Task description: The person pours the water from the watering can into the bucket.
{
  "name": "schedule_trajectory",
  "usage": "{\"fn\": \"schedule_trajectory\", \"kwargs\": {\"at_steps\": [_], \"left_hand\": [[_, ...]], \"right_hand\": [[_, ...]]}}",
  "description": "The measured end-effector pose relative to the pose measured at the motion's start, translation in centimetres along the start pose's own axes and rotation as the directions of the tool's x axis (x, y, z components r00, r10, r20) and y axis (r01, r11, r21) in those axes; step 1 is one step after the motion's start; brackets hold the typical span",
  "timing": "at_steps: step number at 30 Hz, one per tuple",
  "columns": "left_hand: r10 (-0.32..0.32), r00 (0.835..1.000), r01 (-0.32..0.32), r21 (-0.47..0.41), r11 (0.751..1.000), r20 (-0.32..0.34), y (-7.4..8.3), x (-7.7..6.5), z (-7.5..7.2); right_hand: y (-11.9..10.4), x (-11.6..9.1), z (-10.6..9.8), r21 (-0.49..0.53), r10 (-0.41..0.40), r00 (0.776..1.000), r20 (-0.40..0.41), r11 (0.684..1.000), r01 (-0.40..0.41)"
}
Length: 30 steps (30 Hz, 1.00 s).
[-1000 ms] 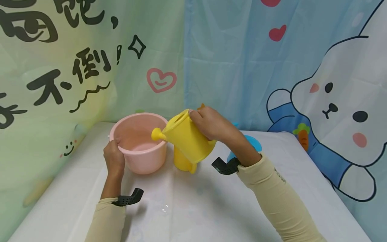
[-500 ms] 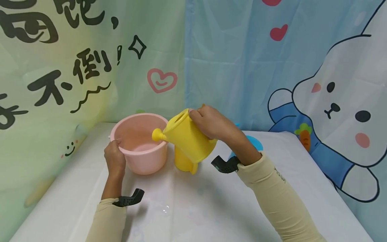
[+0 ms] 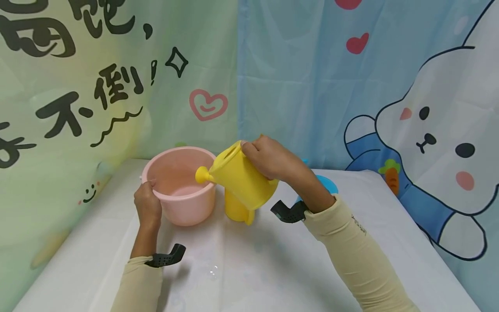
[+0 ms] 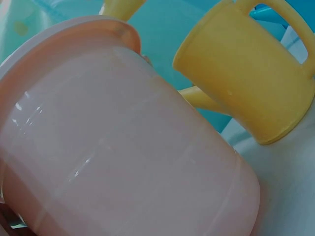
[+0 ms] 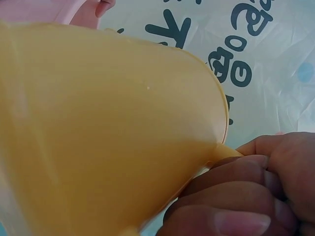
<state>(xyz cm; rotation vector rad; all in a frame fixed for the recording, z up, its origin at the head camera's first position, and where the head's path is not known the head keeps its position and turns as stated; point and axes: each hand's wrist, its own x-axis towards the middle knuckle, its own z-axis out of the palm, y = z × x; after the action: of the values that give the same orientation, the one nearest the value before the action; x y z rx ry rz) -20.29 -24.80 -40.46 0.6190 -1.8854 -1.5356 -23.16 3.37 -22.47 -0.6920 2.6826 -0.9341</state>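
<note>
My left hand (image 3: pixel 148 203) grips the near left rim of a pink bucket (image 3: pixel 189 209), which leans slightly toward me. A yellow watering can (image 3: pixel 245 180) is held in the air by my right hand (image 3: pixel 273 160), its fingers curled round the handle. The can is tilted left, and its spout end hangs over the bucket's right rim. No stream from the spout can be made out. The right wrist view shows the can's side (image 5: pixel 108 123) large, with the fingers (image 5: pixel 226 196) on the handle. Inside the bucket, the bottom is only partly visible.
A second yellow watering can (image 3: pixel 234 209) stands on the white table (image 3: pixel 249 268) just right of the bucket, partly behind the held one. Something blue (image 3: pixel 328 184) sits behind my right forearm. Small shiny drops (image 3: pixel 213 270) lie on the table. Printed curtains hang behind.
Almost nothing differs. The right hand, with the tilted watering can, shifts very slightly, and the left hand keeps its grip on the bucket rim.
</note>
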Motion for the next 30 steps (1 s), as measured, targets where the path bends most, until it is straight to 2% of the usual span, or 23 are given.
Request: {"fn": "schedule_trajectory", "kwargs": {"at_steps": [18,30], "left_hand": [[-0.003,1.000,0.003,-0.001,1.000,0.014,-0.07,0.01,0.02],[0.004,1.000,-0.004,-0.007,1.000,-0.002,-0.08,0.08,0.07]], "right_hand": [[-0.22,0.12,-0.09,-0.006,0.004,1.000,0.011,1.000,-0.004],[-0.28,0.22,-0.13,-0.002,0.012,1.000,0.023,1.000,-0.012]]}}
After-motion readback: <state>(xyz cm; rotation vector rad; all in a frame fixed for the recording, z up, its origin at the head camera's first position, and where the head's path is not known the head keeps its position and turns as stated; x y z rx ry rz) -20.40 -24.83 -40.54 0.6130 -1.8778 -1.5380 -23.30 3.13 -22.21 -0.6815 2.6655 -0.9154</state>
